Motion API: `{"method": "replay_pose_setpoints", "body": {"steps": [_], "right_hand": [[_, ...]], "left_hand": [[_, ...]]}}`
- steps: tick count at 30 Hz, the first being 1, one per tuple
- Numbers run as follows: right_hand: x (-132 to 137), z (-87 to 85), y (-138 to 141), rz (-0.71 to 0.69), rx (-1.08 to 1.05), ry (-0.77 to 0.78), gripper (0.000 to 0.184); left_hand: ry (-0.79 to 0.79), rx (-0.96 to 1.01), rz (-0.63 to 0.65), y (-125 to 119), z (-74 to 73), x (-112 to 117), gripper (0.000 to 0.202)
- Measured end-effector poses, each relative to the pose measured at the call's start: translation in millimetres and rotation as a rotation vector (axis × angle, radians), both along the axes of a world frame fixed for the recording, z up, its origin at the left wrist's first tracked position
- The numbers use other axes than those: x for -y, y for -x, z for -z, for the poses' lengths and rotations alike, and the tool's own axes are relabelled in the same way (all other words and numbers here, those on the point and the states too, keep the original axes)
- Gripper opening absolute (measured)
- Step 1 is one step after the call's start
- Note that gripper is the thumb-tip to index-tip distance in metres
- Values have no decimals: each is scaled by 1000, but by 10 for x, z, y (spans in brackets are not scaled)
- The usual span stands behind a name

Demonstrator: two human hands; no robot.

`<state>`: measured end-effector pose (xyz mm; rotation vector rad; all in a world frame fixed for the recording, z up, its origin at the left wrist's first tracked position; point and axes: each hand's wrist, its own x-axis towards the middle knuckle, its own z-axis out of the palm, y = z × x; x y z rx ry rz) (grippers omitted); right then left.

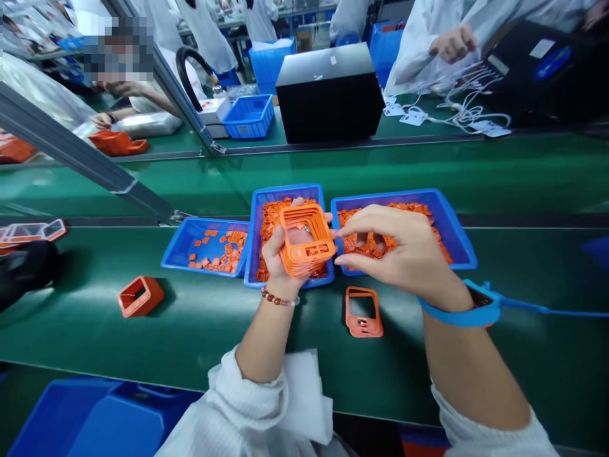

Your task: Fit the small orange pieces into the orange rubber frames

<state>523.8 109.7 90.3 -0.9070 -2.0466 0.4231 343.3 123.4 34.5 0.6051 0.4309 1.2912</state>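
My left hand (278, 257) holds a stack of orange rubber frames (307, 241) upright above the middle blue tray (285, 192), its fingers showing through the openings. My right hand (394, 247) reaches over the right blue tray (454, 231), with thumb and forefinger pinching the stack's right edge. Both trays hold heaps of small orange pieces, as does the smaller blue tray (204, 249) on the left. A single flat orange frame (364, 311) lies on the green belt (200, 324) below my right hand. A blue wrist strap (476, 312) circles my right wrist.
An orange square sleeve (141, 296) stands on the belt at left. A white cloth (304, 393) lies under my left forearm. Beyond a glass partition, co-workers work at another green bench. One's hand (451, 43) is near white cables and a black box (328, 95).
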Motion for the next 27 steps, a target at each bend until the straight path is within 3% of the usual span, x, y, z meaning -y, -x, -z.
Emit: {"method": "replay_pose_setpoints", "body": {"steps": [4,8,10,16,21,27], "right_hand": [[-100,39,-158,183,91,59,9],[-318,291,-358,524,506,330,16],[-420,446,-431,593,685,459,21],[-561,742,-418,512,757,535,29],[-568,756,-368,529,734,548,13],[-578,703,-421,512,612,511,17]], "left_hand": [[-44,12,91,43,-17,27,74],[-44,-15,94,72,20,19,82],[-60,-29,99,84,54,10,84],[-59,-16,75,86,55,11,76],[-44,-57,35,59,-8,10,73],[2,-45,-33,44,-10,-15,63]]}}
